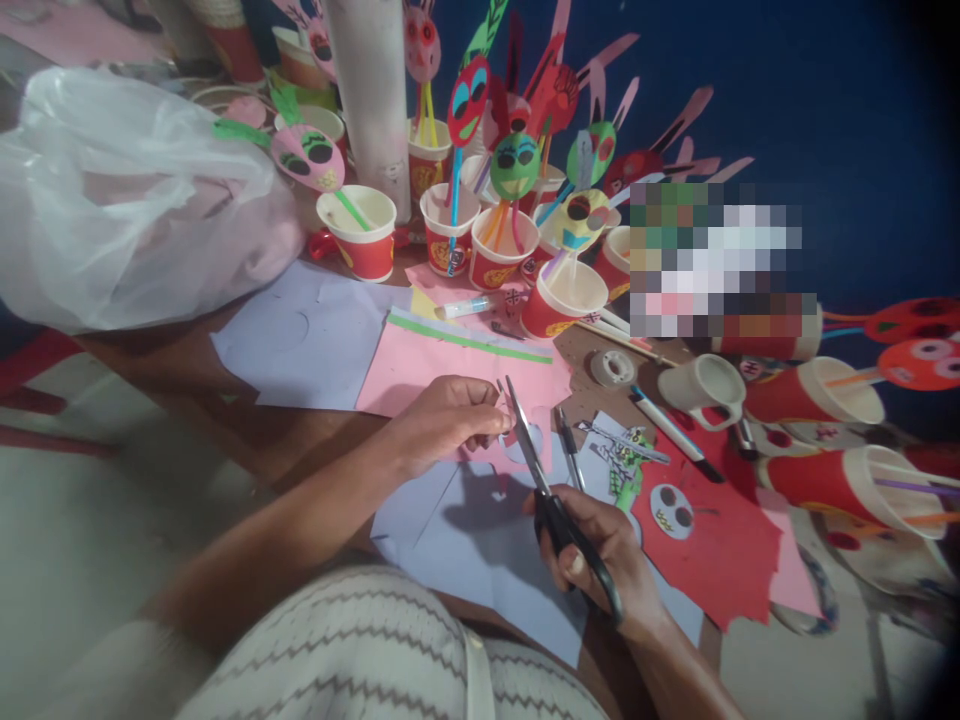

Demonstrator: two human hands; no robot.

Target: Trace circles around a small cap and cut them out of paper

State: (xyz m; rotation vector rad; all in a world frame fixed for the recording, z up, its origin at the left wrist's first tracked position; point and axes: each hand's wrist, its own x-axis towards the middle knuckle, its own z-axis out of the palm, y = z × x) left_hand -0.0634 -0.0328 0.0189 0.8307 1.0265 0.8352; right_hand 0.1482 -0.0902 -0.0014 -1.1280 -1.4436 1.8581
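My left hand (466, 415) pinches a small cut piece of pink paper (541, 440) between thumb and fingertips. A pair of scissors (534, 450) with black handles is in my right hand (611, 560), its fingers wrapped around the loops. The blades point away from me, slightly parted at the tips, and lie across the pink piece, partly hiding it. Below both hands is a pale blue-grey sheet (480, 540). Just beyond my left hand lies a larger pink sheet (435, 360) with a green strip. A black pen (571, 450) rests right of the scissors.
Red paper cups (367, 255) with paper faces on straws stand at the back; several more cups (817, 390) tilt at the right. A tape roll (613, 369), a white mug (705, 388), a marker (679, 435) and red paper (705, 530) lie nearer. A plastic bag (142, 200) sits left.
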